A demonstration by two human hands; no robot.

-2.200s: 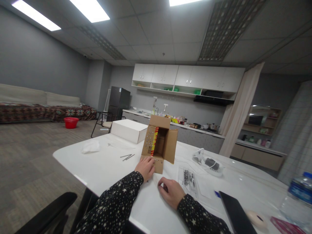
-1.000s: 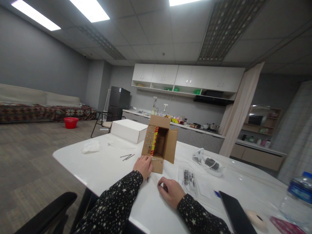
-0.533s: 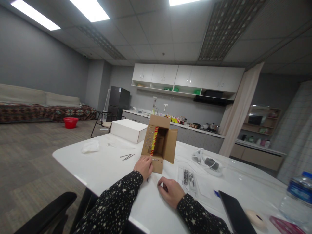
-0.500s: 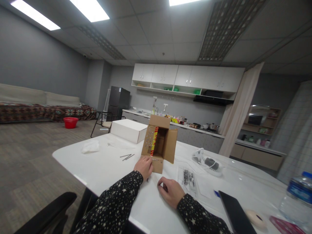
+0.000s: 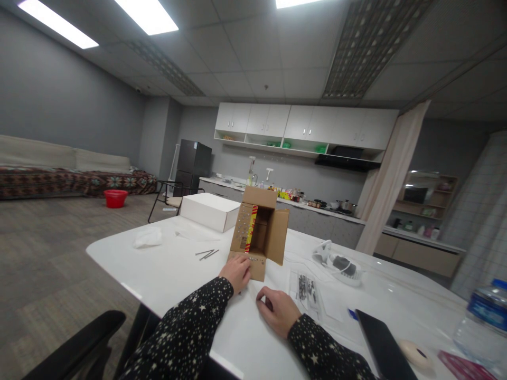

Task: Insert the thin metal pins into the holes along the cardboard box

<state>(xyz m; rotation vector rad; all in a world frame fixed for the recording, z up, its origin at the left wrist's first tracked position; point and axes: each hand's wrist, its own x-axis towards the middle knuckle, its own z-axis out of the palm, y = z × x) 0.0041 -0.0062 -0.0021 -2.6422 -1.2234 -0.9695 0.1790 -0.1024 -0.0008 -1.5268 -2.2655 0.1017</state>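
Observation:
An open cardboard box [image 5: 242, 232] lies tipped on the white table [image 5: 166, 264], its mouth facing me and its flaps spread. Small shiny bits dot its left flap and the lower one, and a red-and-yellow strip runs along the opening. My left hand [image 5: 237, 273] has its fingers bent over the near left corner of the lower flap; its fingertips are partly hidden. Close by on the right, my right hand [image 5: 279, 311] rests on the table with fingers curled in. Whatever those fingers hold, if anything, is hidden. Left of the box lie a few long nails [image 5: 207, 254].
Behind the box stands a white box [image 5: 208, 211]. Crumpled white tissue [image 5: 147, 238] lies at left. Rightward are a clear case [image 5: 307, 290] with dark small parts, a white corded device [image 5: 340, 264], a black phone-like slab [image 5: 384, 345] and a water bottle [image 5: 485, 322].
My left hand has shifted very slightly to the right at the lower flap. My right hand and the box look the same.

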